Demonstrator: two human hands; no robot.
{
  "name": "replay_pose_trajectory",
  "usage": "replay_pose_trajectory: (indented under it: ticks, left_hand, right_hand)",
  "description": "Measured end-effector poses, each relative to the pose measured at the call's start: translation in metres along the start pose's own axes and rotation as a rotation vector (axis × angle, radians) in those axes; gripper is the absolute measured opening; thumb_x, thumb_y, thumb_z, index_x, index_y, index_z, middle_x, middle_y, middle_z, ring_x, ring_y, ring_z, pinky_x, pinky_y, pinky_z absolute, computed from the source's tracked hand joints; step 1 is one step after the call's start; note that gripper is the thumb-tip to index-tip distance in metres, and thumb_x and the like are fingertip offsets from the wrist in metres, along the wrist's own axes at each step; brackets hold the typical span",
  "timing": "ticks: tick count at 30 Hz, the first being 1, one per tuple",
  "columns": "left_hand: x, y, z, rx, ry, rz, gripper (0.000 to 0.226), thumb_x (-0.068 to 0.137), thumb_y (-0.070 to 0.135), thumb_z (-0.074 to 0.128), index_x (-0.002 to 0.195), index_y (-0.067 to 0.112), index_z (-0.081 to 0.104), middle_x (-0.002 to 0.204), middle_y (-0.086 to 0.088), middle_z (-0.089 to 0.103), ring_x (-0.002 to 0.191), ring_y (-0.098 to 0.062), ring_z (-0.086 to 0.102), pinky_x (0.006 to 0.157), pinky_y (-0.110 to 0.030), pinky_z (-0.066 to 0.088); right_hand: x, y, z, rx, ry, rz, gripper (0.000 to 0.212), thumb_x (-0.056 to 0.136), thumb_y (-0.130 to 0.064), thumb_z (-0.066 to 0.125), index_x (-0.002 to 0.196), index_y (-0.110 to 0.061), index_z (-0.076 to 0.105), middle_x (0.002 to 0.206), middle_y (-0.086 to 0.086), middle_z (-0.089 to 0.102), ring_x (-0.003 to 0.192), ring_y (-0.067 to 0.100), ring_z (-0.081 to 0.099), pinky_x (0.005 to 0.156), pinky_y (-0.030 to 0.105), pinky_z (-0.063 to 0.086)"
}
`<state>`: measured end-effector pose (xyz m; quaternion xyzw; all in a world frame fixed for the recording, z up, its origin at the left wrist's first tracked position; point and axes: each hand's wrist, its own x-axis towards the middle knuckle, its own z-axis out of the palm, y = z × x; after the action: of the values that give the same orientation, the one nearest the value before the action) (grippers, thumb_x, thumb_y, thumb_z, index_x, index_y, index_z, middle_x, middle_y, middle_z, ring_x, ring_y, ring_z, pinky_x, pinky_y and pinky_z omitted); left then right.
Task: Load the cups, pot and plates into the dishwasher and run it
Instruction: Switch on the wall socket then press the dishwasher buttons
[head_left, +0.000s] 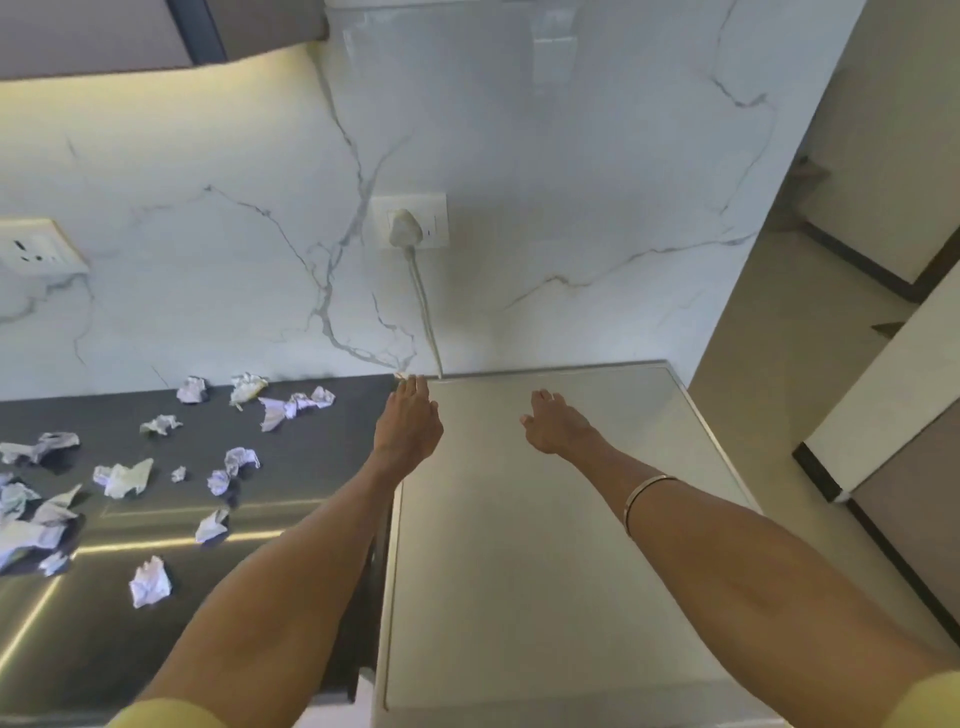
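The dishwasher shows only as its flat grey top (519, 545), standing against the marble wall to the right of the dark counter. Both my arms reach out over it. My left hand (408, 423) is stretched toward the back left corner of the top, fingers straight, holding nothing. My right hand (553, 428) hovers over the rear middle of the top with relaxed fingers, also holding nothing. A thin bangle sits on my right forearm. No cups, pot or plates are in view, and the dishwasher's door is hidden below the frame.
A white plug (404, 228) sits in a wall socket, its cord (428, 322) running down behind the dishwasher. Several crumpled paper scraps (124, 475) litter the dark counter (291, 462) on the left. Another socket (31, 249) is at far left. Beige floor (769, 332) lies to the right.
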<state>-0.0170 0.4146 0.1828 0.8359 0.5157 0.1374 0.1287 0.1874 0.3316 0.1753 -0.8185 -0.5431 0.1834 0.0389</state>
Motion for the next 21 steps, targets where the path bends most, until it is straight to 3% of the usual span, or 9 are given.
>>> replay_pose_trajectory:
  ticks: [5, 11, 21]
  left_hand:
    - [0.064, -0.029, -0.032, 0.067, 0.086, 0.118, 0.063, 0.102, 0.014, 0.039, 0.156, 0.000, 0.011, 0.164, -0.018, 0.007, 0.153, -0.031, 0.005, 0.125, -0.042, 0.010]
    - [0.116, -0.021, -0.057, 0.066, 0.260, 0.189, 0.070, 0.099, 0.011, 0.041, 0.157, 0.003, 0.003, 0.166, -0.013, -0.004, 0.153, -0.029, -0.007, 0.122, -0.040, -0.003]
    - [0.178, 0.017, -0.057, 0.006, 0.397, 0.144, 0.084, 0.088, 0.004, 0.047, 0.158, 0.007, -0.001, 0.165, -0.009, -0.012, 0.152, -0.028, -0.014, 0.125, -0.044, 0.001]
  right_hand:
    - [0.036, -0.046, -0.024, 0.031, 0.096, -0.039, 0.059, 0.103, -0.027, 0.036, 0.153, -0.003, 0.018, 0.162, 0.011, 0.018, 0.148, 0.029, 0.020, 0.115, 0.045, 0.029]
    - [0.067, -0.079, -0.054, -0.005, 0.190, -0.078, 0.059, 0.103, -0.026, 0.039, 0.153, -0.003, 0.017, 0.161, 0.010, 0.018, 0.145, 0.028, 0.024, 0.111, 0.046, 0.034]
    - [0.113, -0.090, -0.112, 0.001, 0.284, -0.121, 0.061, 0.104, -0.026, 0.039, 0.155, -0.005, 0.014, 0.164, 0.009, 0.012, 0.149, 0.029, 0.019, 0.115, 0.046, 0.032]
